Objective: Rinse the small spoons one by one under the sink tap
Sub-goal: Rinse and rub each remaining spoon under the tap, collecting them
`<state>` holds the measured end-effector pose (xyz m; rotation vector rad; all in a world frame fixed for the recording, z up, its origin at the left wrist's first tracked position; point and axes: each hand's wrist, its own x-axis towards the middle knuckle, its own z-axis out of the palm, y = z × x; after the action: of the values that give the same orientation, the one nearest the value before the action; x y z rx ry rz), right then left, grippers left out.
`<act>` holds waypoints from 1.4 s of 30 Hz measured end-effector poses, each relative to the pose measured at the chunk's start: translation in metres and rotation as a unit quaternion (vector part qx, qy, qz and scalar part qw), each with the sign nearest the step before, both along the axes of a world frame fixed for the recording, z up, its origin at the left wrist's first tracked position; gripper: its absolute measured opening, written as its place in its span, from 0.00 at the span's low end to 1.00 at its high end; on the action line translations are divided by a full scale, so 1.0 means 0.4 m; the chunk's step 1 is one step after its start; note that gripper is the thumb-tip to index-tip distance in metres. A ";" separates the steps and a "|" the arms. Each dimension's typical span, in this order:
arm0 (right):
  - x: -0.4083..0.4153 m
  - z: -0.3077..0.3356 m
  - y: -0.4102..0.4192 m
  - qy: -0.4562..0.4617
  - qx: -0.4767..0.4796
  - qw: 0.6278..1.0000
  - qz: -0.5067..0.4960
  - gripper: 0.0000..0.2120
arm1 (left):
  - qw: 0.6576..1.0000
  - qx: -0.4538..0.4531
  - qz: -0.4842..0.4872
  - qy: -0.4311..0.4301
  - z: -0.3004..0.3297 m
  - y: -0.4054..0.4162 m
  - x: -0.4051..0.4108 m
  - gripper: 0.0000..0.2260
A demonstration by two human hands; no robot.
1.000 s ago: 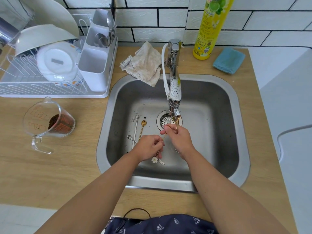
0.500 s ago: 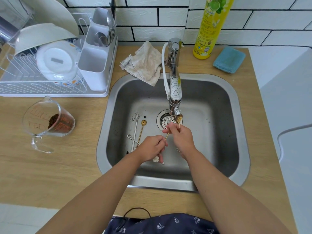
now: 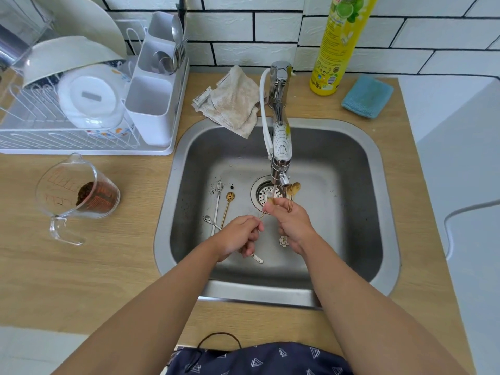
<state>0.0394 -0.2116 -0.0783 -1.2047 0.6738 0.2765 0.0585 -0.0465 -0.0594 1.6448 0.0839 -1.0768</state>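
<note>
1. Two hands over the sink [image 3: 378, 212], both busy. Left hand [image 3: 238, 235] is curled, pinching the thin handle end of a gold spoon [image 3: 262, 215]. Right hand [image 3: 290, 223] is curled too, fingers pinching that spoon's bowl end beneath the tap [image 3: 281, 147], right where the stream falls.
2. Right hand also grips more gold spoons [image 3: 293, 189]; bowls stick up past the knuckles just beside the tap nozzle. Exact count unclear, looks like two.
3. Flower charm [image 3: 283, 241] shows below the right hand; whether it hangs from a held spoon or lies on the basin, cannot tell.
4. Three more wait on the sink floor left of the drain [image 3: 266, 196]: gold-bowled spoon [image 3: 226, 207], long silver spoon [image 3: 217, 204], short silver spoon [image 3: 211, 222] crossing them. A silver handle tip [image 3: 257, 259] pokes out under the left hand.
5. Handling, my guess: spoons are light, stiff metal, very thin stems, slippery when wet. Best pinched at the stem near the end, leaving the bowl free for water. A fingertip rub on the bowl likely clears the dark specks.
6. Risk: a thin wet stem could slip and fall toward the drain; bundling several in one hand makes that likelier.
7. Progress: mid-task, several unrinsed.
8. Surroundings: dish rack [image 3: 81, 142] holding bowls, measuring jug [image 3: 78, 196] with brown grounds, cloth [image 3: 232, 101], yellow bottle [image 3: 341, 44], blue sponge [image 3: 368, 96].
</note>
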 end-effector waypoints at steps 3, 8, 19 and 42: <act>0.002 -0.004 0.002 0.000 -0.020 1.000 0.015 0.11 | 1.000 -0.009 0.000 -0.009 0.000 -0.002 -0.002 0.12; 0.007 0.001 -0.005 -0.007 0.076 0.997 0.025 0.10 | 0.998 0.007 -0.002 -0.064 -0.004 -0.001 -0.005 0.11; 0.000 0.018 0.014 -0.022 -0.004 1.000 -0.011 0.08 | 0.979 0.042 0.046 -0.192 -0.021 -0.045 0.010 0.04; 0.007 0.022 -0.068 -0.046 0.070 0.968 -0.235 0.02 | 0.985 -0.050 0.164 0.006 -0.006 -0.106 0.071 0.07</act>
<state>0.0421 -0.2388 -0.0697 -0.8848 0.8220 -0.1266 0.0868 -0.0891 -0.0620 1.4732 0.2940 -0.8254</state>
